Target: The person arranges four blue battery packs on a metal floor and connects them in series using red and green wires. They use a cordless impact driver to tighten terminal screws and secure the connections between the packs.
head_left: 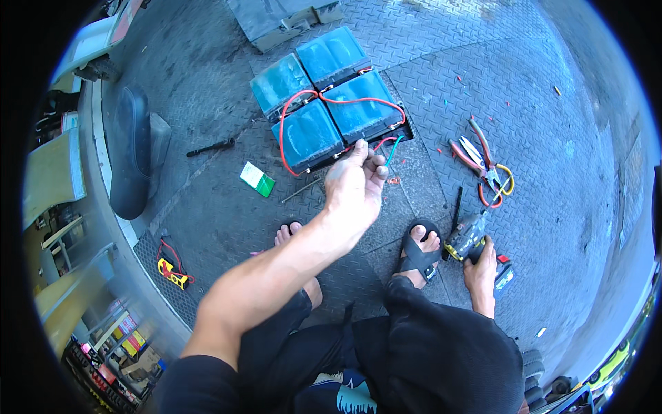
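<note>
Several blue-topped batteries [303,136] stand packed together in a black tray on the floor, linked by red wires [365,101]. At the tray's near edge is my left hand [355,181], its thumb and fingers closed in a pinch by a battery terminal. Whatever it pinches is too small to make out. A short green wire [394,152] and a red one rise just beside its fingers. Low on the right, my right hand [481,272] is wrapped round the handle of a cordless drill [467,237], which rests by my right foot and points away from me.
Pliers [491,176] with red handles and other hand tools lie right of the batteries. Left are a black seat [131,152], a green-and-white packet [257,179], a long screw [301,190] and a yellow multimeter [172,274]. A grey box [283,21] sits beyond the batteries.
</note>
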Tool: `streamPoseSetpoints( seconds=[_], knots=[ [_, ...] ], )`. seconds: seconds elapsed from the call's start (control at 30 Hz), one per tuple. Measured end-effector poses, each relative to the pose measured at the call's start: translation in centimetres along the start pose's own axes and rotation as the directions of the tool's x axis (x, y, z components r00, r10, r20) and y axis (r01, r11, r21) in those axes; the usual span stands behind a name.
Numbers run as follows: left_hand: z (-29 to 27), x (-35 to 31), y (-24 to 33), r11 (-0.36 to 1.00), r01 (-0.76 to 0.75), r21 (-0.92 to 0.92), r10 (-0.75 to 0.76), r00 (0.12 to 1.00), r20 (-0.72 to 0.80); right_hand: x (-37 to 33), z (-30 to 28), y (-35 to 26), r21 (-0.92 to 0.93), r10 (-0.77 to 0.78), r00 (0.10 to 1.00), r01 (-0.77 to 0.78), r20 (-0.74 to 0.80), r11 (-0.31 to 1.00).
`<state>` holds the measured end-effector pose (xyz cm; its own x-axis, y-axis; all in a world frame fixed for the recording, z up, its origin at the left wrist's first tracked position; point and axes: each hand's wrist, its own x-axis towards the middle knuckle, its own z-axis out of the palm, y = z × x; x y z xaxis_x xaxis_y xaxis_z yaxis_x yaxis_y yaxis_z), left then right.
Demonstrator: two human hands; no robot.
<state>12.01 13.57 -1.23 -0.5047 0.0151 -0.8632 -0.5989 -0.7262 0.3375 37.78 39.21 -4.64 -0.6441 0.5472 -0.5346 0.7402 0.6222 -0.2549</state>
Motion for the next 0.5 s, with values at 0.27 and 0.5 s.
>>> streamPoseSetpoints(
  seconds=[0.27,0.5],
  knots=[
    [1.2,0.0,-1.4,0.962,0.057,-0.268,-0.044,0.998,0.055,4.4,-3.8,-10.7,0.266,-0.315,0.928,0.36,-0.196,0.894],
    [3.4,-0.5,-0.9,0.8,0.121,-0.587,-0.11,0.992,0.055,5.4,2.6,-17.9,0.868,-0.5,0.851,0.116,0.163,0.482]
  ],
)
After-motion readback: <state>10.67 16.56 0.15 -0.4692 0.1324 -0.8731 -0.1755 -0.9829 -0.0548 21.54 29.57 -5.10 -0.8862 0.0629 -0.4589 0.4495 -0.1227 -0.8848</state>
